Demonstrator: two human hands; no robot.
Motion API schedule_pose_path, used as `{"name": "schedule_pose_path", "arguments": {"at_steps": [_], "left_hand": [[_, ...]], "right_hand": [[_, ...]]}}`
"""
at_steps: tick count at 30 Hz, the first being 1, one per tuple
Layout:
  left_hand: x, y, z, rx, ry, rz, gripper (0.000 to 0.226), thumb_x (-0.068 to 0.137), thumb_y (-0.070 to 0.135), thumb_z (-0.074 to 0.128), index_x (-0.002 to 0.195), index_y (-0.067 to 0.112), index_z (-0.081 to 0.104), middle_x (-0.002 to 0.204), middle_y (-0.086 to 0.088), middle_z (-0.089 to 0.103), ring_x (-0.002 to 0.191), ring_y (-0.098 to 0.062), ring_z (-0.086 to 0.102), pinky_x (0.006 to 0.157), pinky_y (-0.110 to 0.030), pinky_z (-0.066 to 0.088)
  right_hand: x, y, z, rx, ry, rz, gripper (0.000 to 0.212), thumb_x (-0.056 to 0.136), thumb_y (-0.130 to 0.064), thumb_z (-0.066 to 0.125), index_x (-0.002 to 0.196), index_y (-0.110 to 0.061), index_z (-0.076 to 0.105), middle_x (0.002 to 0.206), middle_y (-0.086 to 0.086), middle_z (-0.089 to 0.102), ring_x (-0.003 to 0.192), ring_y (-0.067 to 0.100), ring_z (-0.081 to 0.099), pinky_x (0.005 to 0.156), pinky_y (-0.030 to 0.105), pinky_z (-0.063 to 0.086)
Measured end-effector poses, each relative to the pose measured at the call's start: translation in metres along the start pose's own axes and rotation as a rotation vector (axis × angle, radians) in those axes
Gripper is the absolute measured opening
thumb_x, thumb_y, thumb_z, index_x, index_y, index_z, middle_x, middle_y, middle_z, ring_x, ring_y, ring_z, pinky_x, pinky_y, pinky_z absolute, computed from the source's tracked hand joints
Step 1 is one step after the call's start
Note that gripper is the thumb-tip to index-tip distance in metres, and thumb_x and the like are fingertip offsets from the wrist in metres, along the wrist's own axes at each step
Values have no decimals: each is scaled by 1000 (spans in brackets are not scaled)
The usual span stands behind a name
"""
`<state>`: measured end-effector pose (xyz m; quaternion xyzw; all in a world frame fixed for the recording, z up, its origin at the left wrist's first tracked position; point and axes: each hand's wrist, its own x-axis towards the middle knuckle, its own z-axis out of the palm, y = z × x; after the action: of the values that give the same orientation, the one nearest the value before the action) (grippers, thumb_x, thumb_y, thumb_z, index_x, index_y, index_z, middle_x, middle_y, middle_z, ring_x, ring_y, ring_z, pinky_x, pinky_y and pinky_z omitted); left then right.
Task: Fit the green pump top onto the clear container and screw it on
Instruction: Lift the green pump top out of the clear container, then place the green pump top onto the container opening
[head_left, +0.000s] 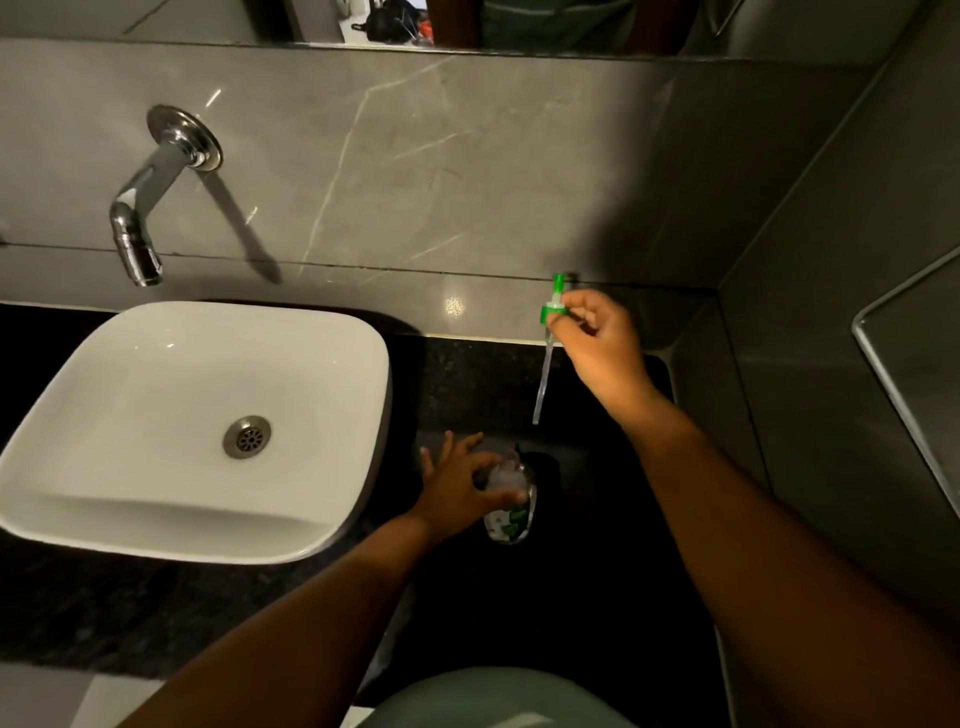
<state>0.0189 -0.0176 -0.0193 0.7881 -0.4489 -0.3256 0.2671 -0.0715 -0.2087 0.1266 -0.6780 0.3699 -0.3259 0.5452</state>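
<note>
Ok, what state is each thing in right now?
green pump top: off the container, held up, dip tube hanging down
clear container: upright on counter, neck open
left hand: gripping container
right hand: pinching pump top
tap: not running
white basin: dry-looking

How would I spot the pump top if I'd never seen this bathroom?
Start at the white basin and look right, above the dark counter. The right hand holds the pump top near the wall. It is the only bright green piece with a long clear tube hanging down.
</note>
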Motion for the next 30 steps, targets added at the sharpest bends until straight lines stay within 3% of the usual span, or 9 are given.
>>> {"name": "schedule_pose_path", "arguments": {"at_steps": [4, 7, 10, 13, 16, 21, 24, 26, 30], "left_hand": [[-3, 4, -2, 6, -6, -22, 63, 57, 80, 62, 108, 45, 60, 152, 7, 29, 143, -20, -4, 103, -49, -24], [-4, 5, -2, 27, -5, -21, 70, 55, 83, 60, 111, 42, 59, 153, 6, 29, 144, -22, -3, 103, -52, -24], [-6, 5, 0, 42, 0, -13, 73, 54, 84, 59, 112, 39, 59, 153, 6, 29, 144, -22, -3, 103, -54, -24], [-6, 6, 5, 78, 35, 1, 72, 56, 80, 61, 113, 36, 60, 152, 6, 30, 144, -23, 0, 104, -57, -21], [-6, 4, 9, 93, 50, 12, 73, 58, 78, 59, 122, 42, 54, 152, 7, 29, 144, -23, 1, 103, -58, -20], [-9, 4, 13, 62, 61, 0, 73, 59, 78, 55, 123, 45, 51, 151, 7, 31, 143, -20, 5, 104, -58, -19], [-11, 5, 14, 29, 71, -20, 74, 59, 77, 54, 124, 41, 52, 150, 6, 33, 143, -20, 8, 104, -59, -17], [-11, 7, 12, 13, 61, -37, 71, 62, 74, 58, 124, 39, 53, 150, 6, 33, 143, -20, 7, 105, -59, -17], [-11, 19, 13, -29, 46, -37, 66, 65, 70, 64, 122, 38, 55, 150, 8, 33, 143, -18, 7, 105, -57, -18]], "right_hand": [[-23, 2, 10, 11, -54, -16, 20, 82, -16, 67, 88, -34, 62, 93, -6, 68, 90, 9, 65, 77, 18, 53], [-42, 16, 17, 38, -86, -1, 20, 83, -5, 66, 94, -22, 63, 92, -3, 67, 88, 11, 64, 74, 12, 51], [-61, 33, 21, -14, -109, 5, 21, 81, -4, 67, 100, -12, 63, 95, 8, 68, 89, 20, 65, 79, 20, 53], [-82, 54, 23, -155, -126, 46, 23, 77, -16, 72, 99, -18, 66, 92, 0, 69, 85, 14, 65, 79, 29, 53], [-110, 80, 23, -467, -174, 40, 27, 70, -30, 74, 96, -28, 66, 100, -5, 65, 91, 13, 61, 81, 33, 51], [-120, 96, 19, -490, -116, 50, 29, 63, -47, 75, 84, -39, 56, 94, -12, 52, 84, 11, 58, 70, 25, 44], [-117, 97, 14, -480, -173, 141, 47, 60, -57, 73, 100, -41, 56, 104, -10, 56, 92, 9, 57, 77, 28, 49], [-121, 97, 10, -376, -178, 243, 59, 64, -48, 78, 116, -35, 54, 115, -5, 58, 101, 11, 57, 83, 28, 49], [-129, 92, 0, -81, -160, 358, 64, 78, -20, 74, 134, -22, 43, 135, 2, 53, 121, 12, 51, 98, 30, 46]]}}
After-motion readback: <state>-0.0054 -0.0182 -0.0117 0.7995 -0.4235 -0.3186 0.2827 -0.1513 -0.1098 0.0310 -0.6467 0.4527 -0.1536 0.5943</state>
